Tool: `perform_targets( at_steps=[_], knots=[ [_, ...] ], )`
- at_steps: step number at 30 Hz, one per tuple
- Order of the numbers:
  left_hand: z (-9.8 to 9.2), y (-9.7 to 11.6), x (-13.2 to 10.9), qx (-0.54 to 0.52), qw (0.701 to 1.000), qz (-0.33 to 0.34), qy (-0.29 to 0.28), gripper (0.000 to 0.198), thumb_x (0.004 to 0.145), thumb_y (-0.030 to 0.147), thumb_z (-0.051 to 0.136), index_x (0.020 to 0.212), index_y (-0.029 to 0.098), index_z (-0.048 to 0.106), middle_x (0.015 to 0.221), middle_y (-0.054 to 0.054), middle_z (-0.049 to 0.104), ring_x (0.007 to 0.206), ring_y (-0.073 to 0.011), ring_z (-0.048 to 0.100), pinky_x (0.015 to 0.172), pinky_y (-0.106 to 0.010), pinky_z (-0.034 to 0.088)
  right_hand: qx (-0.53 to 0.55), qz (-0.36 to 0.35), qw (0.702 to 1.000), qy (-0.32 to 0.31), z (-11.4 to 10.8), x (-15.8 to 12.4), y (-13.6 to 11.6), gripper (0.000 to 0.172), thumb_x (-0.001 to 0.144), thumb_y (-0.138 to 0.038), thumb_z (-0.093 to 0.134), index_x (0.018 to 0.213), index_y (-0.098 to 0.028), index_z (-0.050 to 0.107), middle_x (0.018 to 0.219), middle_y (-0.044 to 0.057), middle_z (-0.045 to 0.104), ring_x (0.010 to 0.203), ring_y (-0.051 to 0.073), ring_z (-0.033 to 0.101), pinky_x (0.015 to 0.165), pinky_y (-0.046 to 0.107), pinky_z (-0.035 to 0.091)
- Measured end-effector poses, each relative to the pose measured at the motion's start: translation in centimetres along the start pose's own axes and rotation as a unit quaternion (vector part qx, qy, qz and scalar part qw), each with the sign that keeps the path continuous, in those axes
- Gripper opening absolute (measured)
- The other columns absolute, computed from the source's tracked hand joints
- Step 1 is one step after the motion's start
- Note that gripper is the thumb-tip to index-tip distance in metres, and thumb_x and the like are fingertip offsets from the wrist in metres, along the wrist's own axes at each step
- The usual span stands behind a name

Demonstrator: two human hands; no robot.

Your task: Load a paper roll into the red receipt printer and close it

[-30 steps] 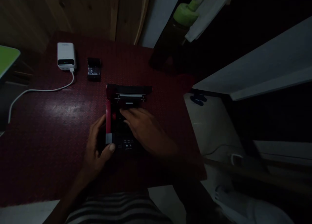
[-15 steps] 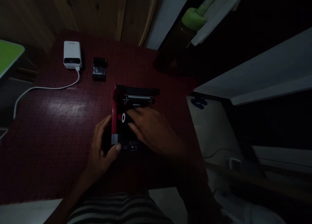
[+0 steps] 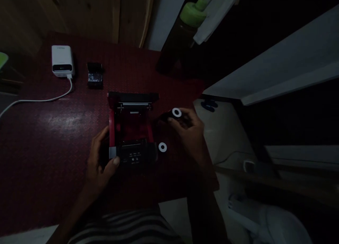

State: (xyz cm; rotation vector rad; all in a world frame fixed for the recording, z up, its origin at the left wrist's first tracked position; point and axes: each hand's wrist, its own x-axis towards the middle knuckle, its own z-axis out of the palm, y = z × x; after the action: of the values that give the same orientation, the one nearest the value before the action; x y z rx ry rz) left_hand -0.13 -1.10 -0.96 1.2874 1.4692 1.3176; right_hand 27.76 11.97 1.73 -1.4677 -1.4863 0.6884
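Observation:
A small red and black printer (image 3: pixel 134 131) stands on the table with its lid (image 3: pixel 135 97) raised, and its red inner compartment is bare. Around the printer's left side wraps my left hand (image 3: pixel 102 162), thumb on the front corner and fingers along the side. To the right of the printer, my right hand (image 3: pixel 188 127) grips a dark roll (image 3: pixel 176 112) whose end shows a white ring; a dark strip seems to trail from it to the left. A second white ring (image 3: pixel 162 147), perhaps another roll's end, lies beside the printer's front right corner.
A white power bank (image 3: pixel 62 60) with a plugged-in white cable (image 3: pixel 42 100) sits at the back left. Near it lies a small black object (image 3: pixel 94 75). A green-capped bottle (image 3: pixel 192 16) stands at the back right. The table's right edge borders the floor.
My right hand has come out of the printer's compartment and moved right, bringing the dark roll with it. The left hand keeps its hold on the printer. The whole view has shifted slightly.

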Motion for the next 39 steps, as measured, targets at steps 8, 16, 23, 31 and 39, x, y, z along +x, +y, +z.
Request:
perform_targets(
  at_steps=[8,16,23,31,39],
  knots=[
    [0.2,-0.2,-0.1,-0.006,1.0,-0.004,0.006,0.074,0.103,0.056,0.074,0.17,0.035,0.054,0.171,-0.009,0.057,0.157,-0.0395,0.054,0.131,-0.057,0.045,-0.005,0.016,0.996,-0.084,3.1,-0.7,3.7,0.029,0.086,-0.037,0.076,0.111,-0.023,0.073,0.111,0.007,0.084,0.1,0.024,0.079,0.092,0.042,0.064],
    [0.0,0.4,-0.1,-0.002,1.0,-0.018,0.0,0.073,0.104,0.057,0.073,0.17,0.035,0.054,0.171,-0.008,0.057,0.159,-0.0389,0.052,0.133,-0.057,0.042,-0.039,0.048,0.993,-0.103,-1.9,-3.3,2.5,0.039,0.091,-0.033,0.077,0.128,-0.021,0.077,0.128,0.014,0.085,0.099,0.024,0.082,0.091,0.043,0.067],
    [0.1,0.5,0.0,0.007,1.0,-0.02,0.007,0.075,0.102,0.063,0.073,0.169,0.034,0.056,0.172,-0.01,0.056,0.158,-0.0413,0.054,0.132,-0.06,0.045,-0.025,0.114,0.978,-0.173,-2.6,-9.0,1.1,0.049,0.078,-0.025,0.083,0.126,-0.028,0.079,0.123,0.006,0.086,0.098,0.024,0.083,0.087,0.038,0.067],
    [0.0,-0.1,-0.1,0.006,1.0,0.02,-0.005,0.073,0.105,0.059,0.072,0.172,0.037,0.052,0.173,-0.009,0.056,0.16,-0.0391,0.052,0.132,-0.059,0.043,-0.004,0.071,0.991,-0.112,-2.8,-8.4,-1.1,0.029,0.09,-0.027,0.077,0.119,-0.03,0.08,0.116,0.005,0.088,0.105,0.028,0.085,0.093,0.043,0.068],
    [-0.1,-0.2,-0.1,0.009,0.999,0.043,-0.012,0.07,0.109,0.053,0.069,0.175,0.038,0.048,0.173,-0.009,0.055,0.159,-0.0379,0.053,0.132,-0.06,0.042,-0.139,-0.265,0.908,-0.293,-2.0,-3.2,-11.1,0.024,0.11,-0.019,0.067,0.133,-0.023,0.074,0.118,0.007,0.085,0.107,0.025,0.08,0.099,0.042,0.066]
  ],
)
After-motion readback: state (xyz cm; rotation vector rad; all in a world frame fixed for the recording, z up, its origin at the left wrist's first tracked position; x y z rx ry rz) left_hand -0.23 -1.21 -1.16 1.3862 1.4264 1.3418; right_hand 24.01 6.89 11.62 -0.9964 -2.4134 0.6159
